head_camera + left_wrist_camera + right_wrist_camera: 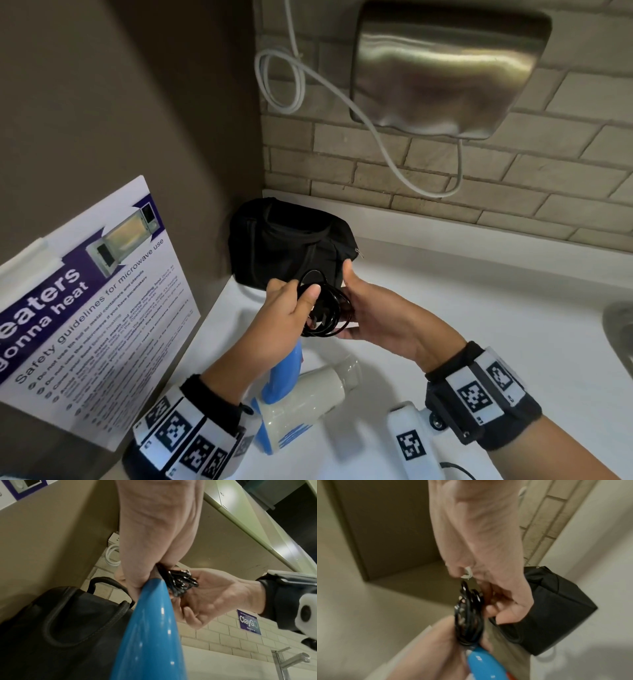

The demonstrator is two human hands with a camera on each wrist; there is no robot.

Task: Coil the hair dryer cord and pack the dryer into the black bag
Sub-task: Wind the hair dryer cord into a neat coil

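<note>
While left hand (287,315) pinches coiled cord (331,310), right hand (376,318) cups it, fingers curled.

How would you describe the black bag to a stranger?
Start at the brushed-steel box on the brick wall; below it runs a white countertop. In its back left corner stands the black fabric bag. Unlike the white-and-blue hair dryer nearby, it is dark, soft and has handles.

I see head view looking steeply down into counter (462,308) corner, near. Left wrist view looks up from underneath, very close; right wrist view close too. All three share cord coil (334,310), black bag (284,246).
</note>
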